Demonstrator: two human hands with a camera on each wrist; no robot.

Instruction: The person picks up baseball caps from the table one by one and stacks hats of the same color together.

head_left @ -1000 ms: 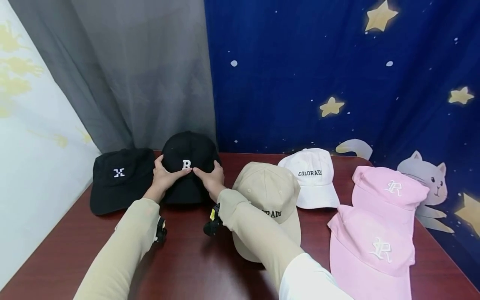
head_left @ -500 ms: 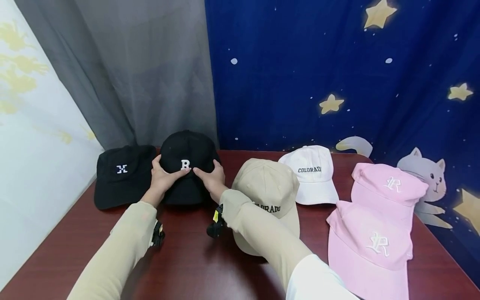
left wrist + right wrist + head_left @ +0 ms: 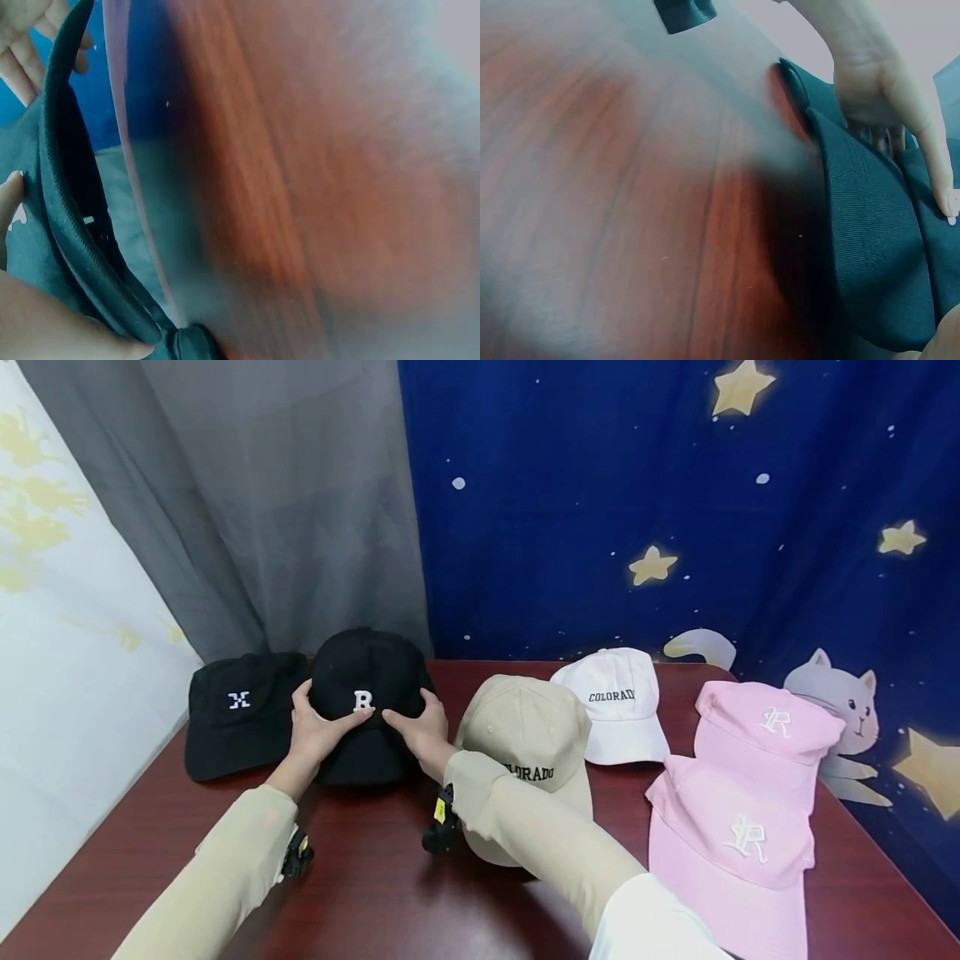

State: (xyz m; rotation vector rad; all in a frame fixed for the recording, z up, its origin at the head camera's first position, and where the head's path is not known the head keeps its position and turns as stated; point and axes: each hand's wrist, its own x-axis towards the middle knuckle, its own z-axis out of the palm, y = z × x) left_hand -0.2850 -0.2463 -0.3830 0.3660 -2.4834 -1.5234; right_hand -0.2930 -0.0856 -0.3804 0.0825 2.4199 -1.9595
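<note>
A black baseball cap with a white letter R (image 3: 367, 660) is held between both hands near the back left of the table. My left hand (image 3: 317, 737) grips its left side, the thumb on the front beside the letter. On the cap's right side my right hand (image 3: 422, 732) grips likewise, its thumb tip near the other thumb. In the left wrist view the brim (image 3: 64, 187) arches with its dark underside showing. The right wrist view shows the brim (image 3: 874, 232) above a shadow on the table; whether the cap is fully lifted I cannot tell.
A second black cap (image 3: 240, 735) lies close on the left. To the right are a beige cap (image 3: 525, 718) under the right forearm, a white cap (image 3: 615, 685) and two overlapping pink caps (image 3: 731, 810). Curtains (image 3: 337, 527) hang behind the red-brown table (image 3: 360, 885).
The black cap with the R has come slightly nearer, with both hands still gripping its sides. The other caps keep their places, and the head view has shifted a little.
</note>
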